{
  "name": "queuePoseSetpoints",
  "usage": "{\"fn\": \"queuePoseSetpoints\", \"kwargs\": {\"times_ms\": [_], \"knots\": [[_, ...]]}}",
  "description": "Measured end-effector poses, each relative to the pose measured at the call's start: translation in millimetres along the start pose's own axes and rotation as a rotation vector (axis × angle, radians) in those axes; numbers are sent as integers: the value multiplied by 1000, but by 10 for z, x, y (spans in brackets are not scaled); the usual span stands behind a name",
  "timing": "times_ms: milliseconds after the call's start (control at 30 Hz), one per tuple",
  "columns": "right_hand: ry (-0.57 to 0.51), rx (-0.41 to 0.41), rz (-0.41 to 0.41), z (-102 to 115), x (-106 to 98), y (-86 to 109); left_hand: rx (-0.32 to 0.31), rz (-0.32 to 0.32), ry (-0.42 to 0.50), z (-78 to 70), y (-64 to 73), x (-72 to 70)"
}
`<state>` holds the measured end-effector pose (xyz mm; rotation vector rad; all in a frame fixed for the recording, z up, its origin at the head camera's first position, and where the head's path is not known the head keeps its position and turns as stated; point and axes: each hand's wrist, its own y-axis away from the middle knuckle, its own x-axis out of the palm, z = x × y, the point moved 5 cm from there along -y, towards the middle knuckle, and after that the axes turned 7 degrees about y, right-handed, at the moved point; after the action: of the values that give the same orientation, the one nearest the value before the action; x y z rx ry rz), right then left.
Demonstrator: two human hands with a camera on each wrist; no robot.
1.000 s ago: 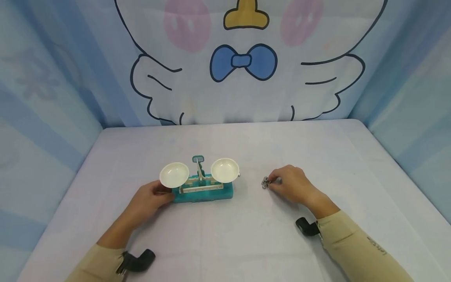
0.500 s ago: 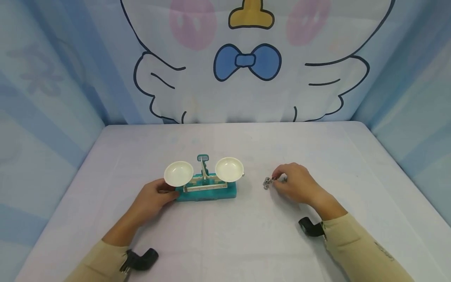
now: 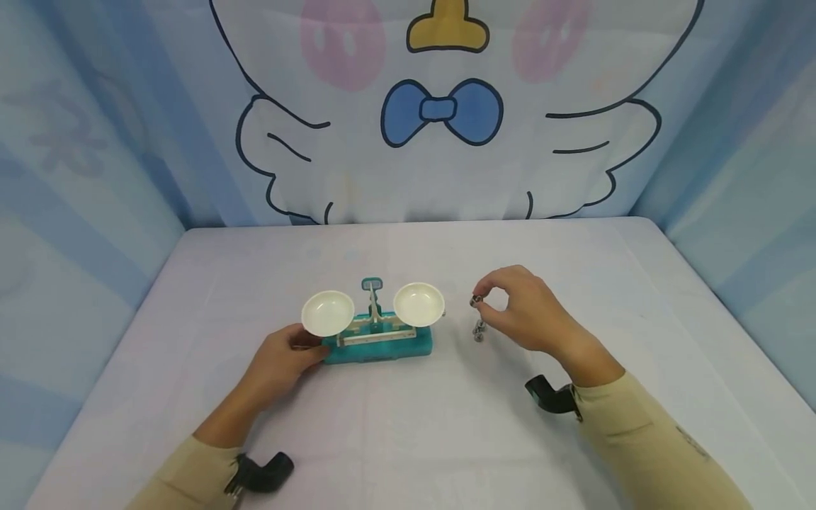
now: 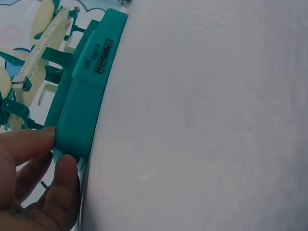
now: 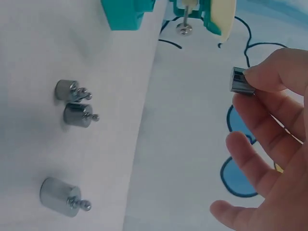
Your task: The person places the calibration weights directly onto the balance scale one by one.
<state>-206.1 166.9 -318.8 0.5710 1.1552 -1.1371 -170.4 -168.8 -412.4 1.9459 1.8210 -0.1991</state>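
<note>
A toy balance scale with a teal base (image 3: 385, 350) and two white pans, the left pan (image 3: 327, 314) and the right pan (image 3: 418, 304), stands on the table. My left hand (image 3: 275, 363) grips the left end of that base; in the left wrist view thumb and finger pinch its corner. Between thumb and forefinger, my right hand (image 3: 532, 315) holds a small shiny metal weight (image 5: 239, 81) up in the air, to the right of the right pan. Below it several knobbed metal weights stand on the tabletop, among them a larger one (image 5: 57, 195) and a smaller one (image 5: 77, 115).
A white cloth covers the table (image 3: 408, 439). Behind it hangs a curtain (image 3: 440, 177) printed with a cartoon figure and a blue bow. Blue curtains (image 3: 83, 234) close in both sides. Black camera mounts (image 3: 264, 473) sit on both wrists.
My right hand has risen from the group of weights with one pinched in its fingers, moving slightly left. The scale has slid a little to the right with my left hand still on it.
</note>
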Motion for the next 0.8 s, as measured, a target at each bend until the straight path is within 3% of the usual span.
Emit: {"fn": "queuePoseSetpoints", "kwargs": {"times_ms": [167, 400, 800], "knots": [[-39, -46, -18, 178, -23, -120, -3, -5, 8, -25, -8, 25], [-66, -109, 17, 370, 92, -288, -7, -10, 20, -14, -22, 55], [-52, -125, 57, 479, 248, -439, -5, -24, 12, -33, -4, 52]]}}
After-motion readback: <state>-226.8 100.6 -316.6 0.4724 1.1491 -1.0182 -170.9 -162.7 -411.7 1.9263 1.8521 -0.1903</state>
